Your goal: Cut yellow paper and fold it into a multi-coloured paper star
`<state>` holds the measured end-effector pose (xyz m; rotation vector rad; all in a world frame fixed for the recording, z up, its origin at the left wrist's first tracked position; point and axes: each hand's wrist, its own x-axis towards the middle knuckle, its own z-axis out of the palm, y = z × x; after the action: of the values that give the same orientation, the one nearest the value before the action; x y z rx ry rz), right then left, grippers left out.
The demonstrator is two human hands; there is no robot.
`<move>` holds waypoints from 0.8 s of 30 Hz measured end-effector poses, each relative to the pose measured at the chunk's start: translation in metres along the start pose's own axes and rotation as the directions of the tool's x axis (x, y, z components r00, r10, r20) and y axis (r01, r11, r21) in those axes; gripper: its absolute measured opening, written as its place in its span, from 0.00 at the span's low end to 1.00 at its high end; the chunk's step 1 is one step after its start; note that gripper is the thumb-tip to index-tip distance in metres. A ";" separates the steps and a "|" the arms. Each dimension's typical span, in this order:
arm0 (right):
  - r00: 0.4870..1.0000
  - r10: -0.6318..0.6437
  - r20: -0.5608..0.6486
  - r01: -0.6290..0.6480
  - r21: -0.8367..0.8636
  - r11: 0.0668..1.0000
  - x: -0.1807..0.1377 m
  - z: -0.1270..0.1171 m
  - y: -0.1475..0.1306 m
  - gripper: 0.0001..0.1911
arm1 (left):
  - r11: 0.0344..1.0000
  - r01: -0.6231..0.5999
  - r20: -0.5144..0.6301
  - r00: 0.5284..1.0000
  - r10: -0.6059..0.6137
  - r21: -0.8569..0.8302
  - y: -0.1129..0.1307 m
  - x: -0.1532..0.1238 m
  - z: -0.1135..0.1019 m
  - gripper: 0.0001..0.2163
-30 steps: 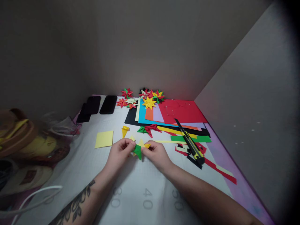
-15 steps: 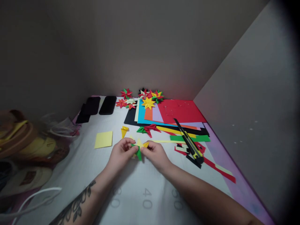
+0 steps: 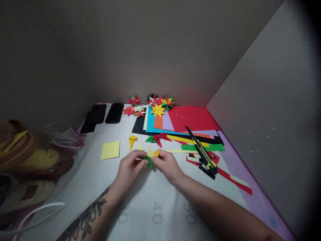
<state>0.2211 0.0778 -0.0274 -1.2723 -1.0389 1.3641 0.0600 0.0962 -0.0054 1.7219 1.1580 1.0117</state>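
Observation:
Between my fingers is a folded paper star piece in green, pale yellow and deeper yellow. My left hand pinches its green part from the left, thumb and forefinger closed. My right hand grips the yellow side, thumb in front. Fingers cover much of the piece, so its inner folds are hidden. Just beyond my left hand lies a loose yellow folded unit. A red and green folded piece rests behind my right hand. Left of my left hand is a pad of yellow square paper.
Finished paper stars sit at the back, near stacked coloured sheets. A yellow-black utility knife lies right, over paper strips and scraps. Black phone stands back left; bags and a white cable crowd the left edge.
My left hand has shifted slightly right and its fingers have closed further over the green part. The right hand stays nearly in place; the view has moved a little.

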 end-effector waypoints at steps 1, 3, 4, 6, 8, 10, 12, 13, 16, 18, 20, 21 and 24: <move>1.000 -0.005 0.002 0.005 0.001 1.000 0.000 0.000 0.000 0.10 | 1.000 -0.017 -0.003 1.000 0.018 0.020 -0.001 0.000 0.000 0.04; 1.000 -0.011 0.001 0.011 -0.002 1.000 0.000 0.000 -0.001 0.10 | 0.996 -0.074 0.004 0.997 0.074 0.058 -0.003 0.000 -0.001 0.03; 1.000 -0.011 0.001 0.011 -0.002 1.000 0.000 0.000 -0.002 0.10 | 0.992 -0.105 0.012 0.994 0.104 0.074 -0.003 0.001 -0.001 0.02; 1.000 -0.003 0.006 0.003 0.008 1.000 -0.001 0.001 -0.003 0.10 | 0.984 -0.149 0.019 0.989 0.148 0.096 -0.005 0.001 -0.002 0.02; 1.000 0.002 0.009 -0.003 0.025 1.000 0.000 0.001 -0.004 0.09 | 0.980 -0.167 0.015 0.986 0.166 0.111 -0.006 0.001 -0.002 0.02; 1.000 0.011 0.017 -0.012 0.037 0.999 0.000 0.002 -0.004 0.10 | 0.976 -0.176 0.016 0.984 0.176 0.125 -0.007 0.001 -0.002 0.02; 1.000 0.020 0.019 -0.021 0.029 0.999 0.001 0.002 -0.004 0.10 | 0.973 -0.183 0.031 0.983 0.180 0.141 -0.005 0.001 -0.003 0.02; 1.000 0.022 0.016 -0.022 0.016 1.000 0.001 0.002 -0.003 0.10 | 0.971 -0.185 0.044 0.983 0.180 0.152 -0.004 0.001 -0.003 0.02; 1.000 0.006 -0.014 -0.006 -0.028 1.000 0.003 0.000 -0.002 0.09 | 0.965 -0.187 0.080 0.981 0.175 0.186 -0.002 0.001 -0.005 0.03; 1.000 -0.004 -0.022 0.003 -0.052 0.999 0.003 0.000 -0.001 0.08 | 0.960 -0.200 0.085 0.979 0.187 0.198 -0.002 0.002 -0.007 0.05; 1.000 -0.009 -0.023 0.007 -0.077 0.997 0.003 -0.001 -0.001 0.07 | 0.947 -0.241 0.096 0.970 0.225 0.212 -0.004 0.004 -0.009 0.06; 1.000 -0.011 -0.021 0.010 -0.087 0.996 0.003 -0.001 0.000 0.07 | 0.936 -0.268 0.110 0.962 0.249 0.228 -0.005 0.005 -0.010 0.07; 1.000 -0.023 -0.010 0.022 -0.089 0.996 0.003 -0.001 0.001 0.06 | 0.887 -0.341 0.167 0.938 0.302 0.310 -0.007 0.008 -0.013 0.08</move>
<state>0.2222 0.0807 -0.0290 -1.3285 -1.1137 1.3049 0.0477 0.1078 -0.0059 2.2737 1.0329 0.9297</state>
